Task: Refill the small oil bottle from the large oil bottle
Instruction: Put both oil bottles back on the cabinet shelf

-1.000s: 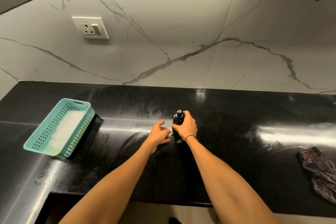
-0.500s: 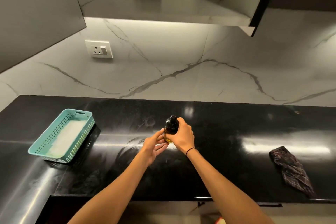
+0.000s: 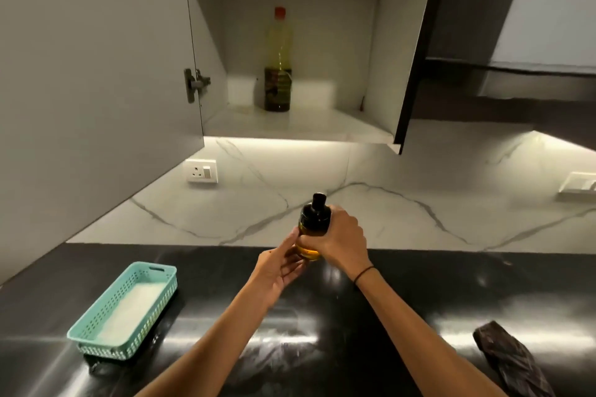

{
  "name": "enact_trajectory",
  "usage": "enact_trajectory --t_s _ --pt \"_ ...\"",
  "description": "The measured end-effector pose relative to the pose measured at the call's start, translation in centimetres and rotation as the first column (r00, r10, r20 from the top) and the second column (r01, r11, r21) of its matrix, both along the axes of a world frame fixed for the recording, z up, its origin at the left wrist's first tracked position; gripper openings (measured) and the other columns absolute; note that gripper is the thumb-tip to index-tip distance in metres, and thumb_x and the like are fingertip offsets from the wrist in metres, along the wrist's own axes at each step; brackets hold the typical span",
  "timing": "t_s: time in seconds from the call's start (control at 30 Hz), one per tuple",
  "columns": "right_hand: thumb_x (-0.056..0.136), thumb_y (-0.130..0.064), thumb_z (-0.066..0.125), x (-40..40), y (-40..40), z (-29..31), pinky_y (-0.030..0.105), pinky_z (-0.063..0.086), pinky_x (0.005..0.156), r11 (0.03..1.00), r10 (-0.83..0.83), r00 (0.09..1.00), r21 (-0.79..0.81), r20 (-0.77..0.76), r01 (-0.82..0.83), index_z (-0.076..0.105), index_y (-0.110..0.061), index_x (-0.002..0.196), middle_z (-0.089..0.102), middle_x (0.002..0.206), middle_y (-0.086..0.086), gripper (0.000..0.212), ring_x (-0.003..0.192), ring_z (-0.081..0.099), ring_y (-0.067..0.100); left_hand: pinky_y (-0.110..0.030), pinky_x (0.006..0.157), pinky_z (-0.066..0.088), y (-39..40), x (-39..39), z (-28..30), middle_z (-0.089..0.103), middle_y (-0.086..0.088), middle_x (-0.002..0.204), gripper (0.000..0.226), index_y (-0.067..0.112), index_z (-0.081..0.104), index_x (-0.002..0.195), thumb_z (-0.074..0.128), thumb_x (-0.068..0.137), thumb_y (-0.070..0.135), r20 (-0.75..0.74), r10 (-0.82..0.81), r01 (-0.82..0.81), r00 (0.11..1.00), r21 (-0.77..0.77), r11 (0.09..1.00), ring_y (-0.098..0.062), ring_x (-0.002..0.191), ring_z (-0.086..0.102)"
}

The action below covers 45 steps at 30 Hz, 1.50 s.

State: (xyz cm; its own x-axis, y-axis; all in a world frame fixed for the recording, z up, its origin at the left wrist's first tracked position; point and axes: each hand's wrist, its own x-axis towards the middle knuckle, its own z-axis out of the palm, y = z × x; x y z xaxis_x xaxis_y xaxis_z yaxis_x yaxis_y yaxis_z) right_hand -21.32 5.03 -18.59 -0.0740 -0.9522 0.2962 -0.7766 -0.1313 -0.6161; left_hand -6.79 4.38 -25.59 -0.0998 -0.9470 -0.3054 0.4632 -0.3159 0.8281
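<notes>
The small oil bottle (image 3: 312, 226), dark-capped with amber oil at its base, is lifted above the black counter (image 3: 419, 293). My right hand (image 3: 343, 240) grips it around the body just under the cap. My left hand (image 3: 280, 264) touches the bottle's lower left side with fairly straight fingers. The large oil bottle (image 3: 278, 61), tall with a red cap and yellow oil, stands upright on the shelf of the open wall cabinet (image 3: 290, 126), above and behind my hands.
The cabinet door (image 3: 96, 74) hangs open at the left. A teal basket (image 3: 96, 329) with a white liner sits at the counter's left. A dark checked cloth (image 3: 512, 361) lies at the right front. Wall sockets (image 3: 201, 171) are on the marble backsplash.
My right hand has lifted the small bottle off the counter. My left hand came up against its base. My view tilted up and now shows the open cabinet with the large bottle.
</notes>
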Motion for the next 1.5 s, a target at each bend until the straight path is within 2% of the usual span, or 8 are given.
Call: enact_trajectory --t_s 0.27,0.53,0.7,0.9,1.1,1.23,1.37,1.5 --pt "0.071 -0.055 0.088 -0.8 -0.3 11.8 0.042 0.060 0.088 0.995 0.014 0.999 -0.104 0.035 -0.010 0.059 -0.020 0.126 0.068 0.111 0.000 0.072 0.100 0.066 0.023 -0.036 0.086 0.064 -0.3 -1.0 11.2 0.082 -0.016 0.102 0.065 0.004 0.072 0.113 0.086 0.069 0.051 -0.049 0.020 -0.027 0.999 -0.155 0.988 -0.030 0.099 0.080" --pt "0.071 -0.044 0.092 -1.7 -5.8 20.1 0.046 0.060 0.089 0.986 0.015 0.999 -0.167 0.042 -0.008 0.058 -0.018 0.110 0.068 0.104 0.005 0.058 0.100 0.066 0.026 -0.033 0.079 0.066 -5.6 -3.0 19.3 0.080 -0.016 0.102 0.050 0.008 0.071 0.111 0.086 0.085 0.048 -0.053 0.070 -0.080 0.996 -0.221 0.972 -0.028 0.093 0.080" --pt "0.072 -0.046 0.091 -1.9 -10.6 21.4 0.045 0.060 0.089 0.984 -0.011 1.000 -0.175 0.022 0.014 0.053 -0.017 0.113 0.065 0.105 0.007 0.063 0.099 0.066 0.028 -0.034 0.076 0.067 -9.6 -3.9 21.2 0.079 -0.017 0.097 0.043 0.003 0.070 0.105 0.086 0.088 0.040 -0.006 0.170 -0.167 0.985 -0.243 0.956 -0.029 0.089 0.080" --pt "0.076 -0.042 0.089 -2.1 -15.6 22.0 0.039 0.058 0.083 0.987 -0.041 0.998 -0.156 0.038 0.046 0.057 -0.013 0.121 0.066 0.106 0.009 0.063 0.098 0.065 0.028 -0.030 0.058 0.065 -15.4 -4.5 22.6 0.077 -0.018 0.114 0.053 -0.004 0.065 0.124 0.084 0.091 0.033 0.116 0.277 -0.242 0.954 -0.252 0.937 -0.031 0.098 0.078" --pt "0.078 -0.032 0.087 -2.4 -19.9 22.1 0.042 0.058 0.082 0.988 -0.069 0.998 -0.137 0.005 0.069 0.058 -0.012 0.122 0.065 0.105 0.009 0.057 0.096 0.064 0.030 -0.037 0.078 0.067 -20.6 -5.0 23.3 0.077 -0.021 0.114 0.024 -0.002 0.069 0.115 0.077 0.095 0.010 0.298 0.362 -0.269 0.883 -0.312 0.911 -0.035 0.092 0.079" --pt "0.086 -0.027 0.080 -2.8 -22.8 22.0 0.034 0.045 0.070 0.989 -0.076 0.997 -0.127 -0.009 0.074 0.060 -0.011 0.121 0.060 0.100 0.007 0.043 0.088 0.059 0.027 -0.028 0.055 0.064 -22.4 -5.5 24.2 0.069 -0.020 0.124 0.040 -0.001 0.057 0.135 0.066 0.096 -0.001 0.354 0.330 -0.231 0.875 -0.293 0.928 -0.031 0.105 0.075" --pt "0.085 -0.029 0.078 -2.7 -26.2 21.6 0.036 0.050 0.071 0.991 -0.084 0.996 -0.099 0.027 0.086 0.061 -0.012 0.121 0.064 0.103 0.009 0.044 0.092 0.064 0.030 -0.039 0.086 0.065 -24.4 -5.9 25.2 0.064 -0.019 0.132 0.047 0.001 0.050 0.146 0.056 0.099 -0.003 0.373 0.309 -0.203 0.875 -0.297 0.933 -0.030 0.117 0.069" --pt "0.087 -0.030 0.072 -2.3 -29.5 21.8 0.043 0.058 0.084 0.991 -0.088 0.992 -0.097 0.093 0.097 0.064 -0.011 0.116 0.069 0.113 0.014 0.035 0.100 0.067 0.037 -0.030 0.086 0.057 -26.7 -6.4 25.9 0.055 -0.007 0.091 0.049 0.001 0.049 0.150 0.049 0.102 -0.001 0.370 0.291 -0.178 0.882 -0.310 0.934 -0.019 0.086 0.060"
